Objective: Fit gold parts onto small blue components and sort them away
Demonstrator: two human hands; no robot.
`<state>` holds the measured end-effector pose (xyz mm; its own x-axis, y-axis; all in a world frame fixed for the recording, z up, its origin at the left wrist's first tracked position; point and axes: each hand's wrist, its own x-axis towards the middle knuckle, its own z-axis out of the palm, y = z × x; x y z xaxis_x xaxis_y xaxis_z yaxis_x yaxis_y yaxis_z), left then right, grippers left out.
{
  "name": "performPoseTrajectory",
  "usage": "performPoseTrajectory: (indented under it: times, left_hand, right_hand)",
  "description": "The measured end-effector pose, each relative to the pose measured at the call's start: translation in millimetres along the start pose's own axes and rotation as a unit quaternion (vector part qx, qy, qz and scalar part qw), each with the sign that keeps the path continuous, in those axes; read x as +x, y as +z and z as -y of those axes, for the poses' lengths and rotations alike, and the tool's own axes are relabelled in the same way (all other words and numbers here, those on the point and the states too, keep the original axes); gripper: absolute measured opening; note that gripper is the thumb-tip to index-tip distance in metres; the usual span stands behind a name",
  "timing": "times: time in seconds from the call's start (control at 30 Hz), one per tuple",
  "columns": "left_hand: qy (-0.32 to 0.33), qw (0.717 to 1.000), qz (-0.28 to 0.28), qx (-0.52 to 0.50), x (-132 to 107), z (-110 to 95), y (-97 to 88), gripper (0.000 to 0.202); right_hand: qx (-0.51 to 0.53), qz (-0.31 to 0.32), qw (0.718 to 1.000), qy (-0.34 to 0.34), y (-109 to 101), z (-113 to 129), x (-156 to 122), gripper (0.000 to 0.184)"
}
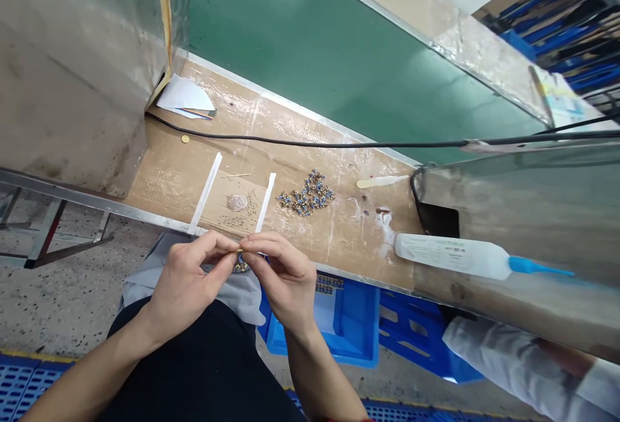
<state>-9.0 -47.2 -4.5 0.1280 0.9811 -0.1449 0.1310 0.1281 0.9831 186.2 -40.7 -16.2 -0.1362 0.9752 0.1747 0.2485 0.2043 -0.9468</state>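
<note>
My left hand (191,280) and my right hand (281,276) meet at the near edge of the bench, fingertips pinched together on a small brass-and-blue part (239,259). Both hands are closed round it above my lap. A heap of several similar small brass and blue parts (307,194) lies on the cardboard-covered bench (165,176) just beyond my right hand. A small round clear blob (237,202) sits between two white strips (206,192), straight ahead of my fingers.
A white tube with a blue nozzle (465,257) lies at the right on the bench. A black cable (300,144) crosses it; a wooden stick (380,181) lies near the green conveyor belt (329,60). A blue bin (349,325) sits below. Another person's white sleeve (513,364) shows lower right.
</note>
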Motion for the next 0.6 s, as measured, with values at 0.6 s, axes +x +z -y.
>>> performPoseTrajectory:
  times: [0.6]
  left_hand:
    - [0.054,0.989,0.040,0.132,5.2,-6.7,6.0,0.015]
  right_hand:
    - [0.085,0.006,0.994,0.073,-11.5,-7.2,-6.2,0.003]
